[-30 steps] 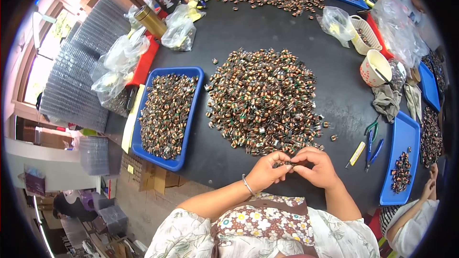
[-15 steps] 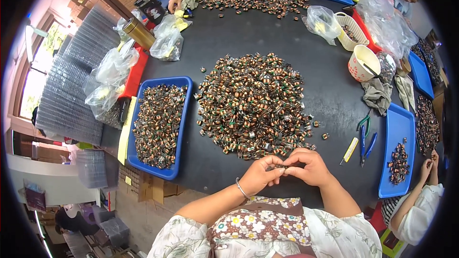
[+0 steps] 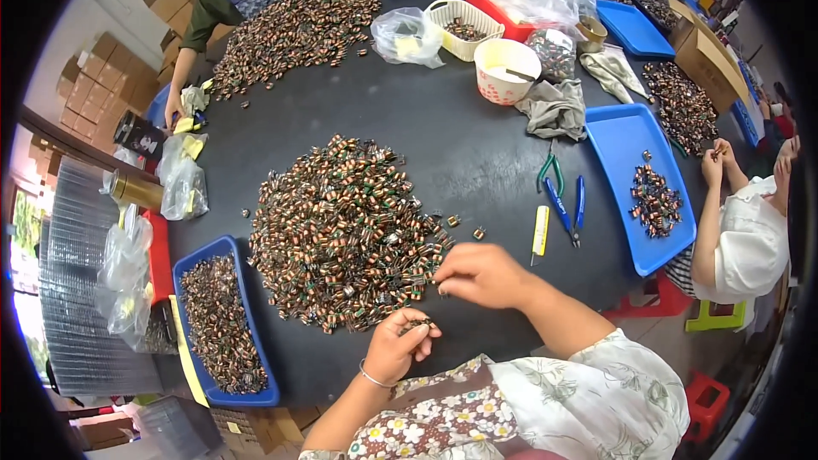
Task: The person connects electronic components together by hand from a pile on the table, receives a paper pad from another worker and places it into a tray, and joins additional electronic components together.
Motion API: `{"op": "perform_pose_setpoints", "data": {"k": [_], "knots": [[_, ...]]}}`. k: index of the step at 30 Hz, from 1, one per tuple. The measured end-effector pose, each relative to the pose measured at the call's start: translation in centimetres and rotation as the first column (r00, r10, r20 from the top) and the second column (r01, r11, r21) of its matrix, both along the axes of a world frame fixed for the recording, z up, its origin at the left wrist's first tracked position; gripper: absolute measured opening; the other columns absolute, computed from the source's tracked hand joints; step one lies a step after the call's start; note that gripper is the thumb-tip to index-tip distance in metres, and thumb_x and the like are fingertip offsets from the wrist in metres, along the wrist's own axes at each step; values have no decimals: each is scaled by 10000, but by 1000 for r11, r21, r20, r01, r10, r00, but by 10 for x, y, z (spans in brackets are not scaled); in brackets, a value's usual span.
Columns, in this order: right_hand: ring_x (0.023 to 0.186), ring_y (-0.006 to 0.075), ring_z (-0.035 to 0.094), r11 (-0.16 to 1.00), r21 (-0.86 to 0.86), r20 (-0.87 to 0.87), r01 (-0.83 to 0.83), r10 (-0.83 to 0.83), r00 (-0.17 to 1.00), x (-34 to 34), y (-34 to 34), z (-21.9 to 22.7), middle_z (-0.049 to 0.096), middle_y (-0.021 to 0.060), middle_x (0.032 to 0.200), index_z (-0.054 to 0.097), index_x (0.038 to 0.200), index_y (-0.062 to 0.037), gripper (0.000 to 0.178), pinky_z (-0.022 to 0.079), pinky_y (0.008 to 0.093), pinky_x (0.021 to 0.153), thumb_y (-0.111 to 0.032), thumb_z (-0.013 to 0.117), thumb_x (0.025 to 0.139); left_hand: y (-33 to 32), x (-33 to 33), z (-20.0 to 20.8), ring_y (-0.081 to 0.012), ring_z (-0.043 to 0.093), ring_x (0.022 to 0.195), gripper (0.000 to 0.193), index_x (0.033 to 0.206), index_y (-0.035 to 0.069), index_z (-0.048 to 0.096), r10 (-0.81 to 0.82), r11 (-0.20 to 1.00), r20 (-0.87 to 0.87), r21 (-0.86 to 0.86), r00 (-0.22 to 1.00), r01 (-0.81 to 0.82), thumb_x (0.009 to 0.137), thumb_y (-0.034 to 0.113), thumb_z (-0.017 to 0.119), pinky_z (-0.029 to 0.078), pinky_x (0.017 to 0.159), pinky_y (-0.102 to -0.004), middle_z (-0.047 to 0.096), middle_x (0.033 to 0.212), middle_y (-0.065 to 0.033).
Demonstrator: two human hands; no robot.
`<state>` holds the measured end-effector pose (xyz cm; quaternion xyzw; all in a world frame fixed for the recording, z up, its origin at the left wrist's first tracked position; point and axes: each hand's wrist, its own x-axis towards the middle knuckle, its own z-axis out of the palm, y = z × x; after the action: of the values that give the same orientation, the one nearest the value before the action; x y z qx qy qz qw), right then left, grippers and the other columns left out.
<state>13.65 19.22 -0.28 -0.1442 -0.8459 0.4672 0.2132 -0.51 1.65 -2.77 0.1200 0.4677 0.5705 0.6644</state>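
Note:
A big heap of small wire-wound coils (image 3: 341, 230), copper and dark with bits of green, lies on the black table in front of me. My left hand (image 3: 399, 347) is closed near the heap's front edge, with a small coil (image 3: 417, 324) held between thumb and fingers. My right hand (image 3: 486, 276) reaches to the heap's right side, its fingers curled together at the coils. What lies between those fingertips is hidden. On the left, a blue tray (image 3: 271, 375) full of similar coils stands close to the heap.
To the right lie a yellow-handled cutter (image 3: 540, 230), blue pliers (image 3: 562, 209), green-handled pliers (image 3: 550, 172) and a blue tray (image 3: 615, 140) holding some coils. Behind are a patterned tub (image 3: 503, 89) and grey cloth (image 3: 554, 109). Co-workers sit across and at right.
My hands were together in front of me; now they are apart, the right one at the heap's edge. The view has turned to the right, and the co-worker opposite shows more.

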Motion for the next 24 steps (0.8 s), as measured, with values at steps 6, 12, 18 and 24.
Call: {"op": "perform_pose_setpoints", "data": {"k": [6, 12, 18, 24], "knots": [[769, 235, 597, 966, 243, 197, 85, -134, 971, -4, 10, -5, 595, 50, 870, 617, 879, -70, 213, 481, 335, 689, -85, 697, 682, -6, -4, -9, -150, 532, 543, 118, 969, 21, 529, -198, 966, 434, 240, 879, 99, 864, 74, 534, 377, 423, -224, 604, 916, -190], [799, 258, 575, 962, 265, 205, 58, -115, 972, -6, 9, -6, 589, 51, 827, 595, 812, -74, 182, 458, 361, 720, -78, 696, 661, -4, 0, -7, -126, 506, 542, 168, 1003, 19, 527, -259, 953, 411, 256, 874, 162, 874, 128, 526, 351, 423, -211, 597, 902, -166], [893, 254, 564, 971, 239, 317, -25, -54, 947, -5, 6, 0, 582, 59, 871, 603, 842, -78, 177, 457, 374, 776, -112, 682, 687, -8, 3, -7, -128, 504, 586, 186, 912, 0, 561, -275, 950, 426, 259, 862, 175, 891, 176, 504, 342, 428, -205, 577, 864, -153], [915, 248, 553, 972, 199, 322, -129, 60, 945, 1, 14, 3, 579, 45, 888, 612, 837, -80, 173, 455, 371, 788, -68, 661, 672, -8, 2, -7, -150, 511, 598, 267, 708, -1, 587, -188, 980, 438, 138, 879, 141, 887, 180, 506, 352, 425, -212, 573, 799, -158]]}}
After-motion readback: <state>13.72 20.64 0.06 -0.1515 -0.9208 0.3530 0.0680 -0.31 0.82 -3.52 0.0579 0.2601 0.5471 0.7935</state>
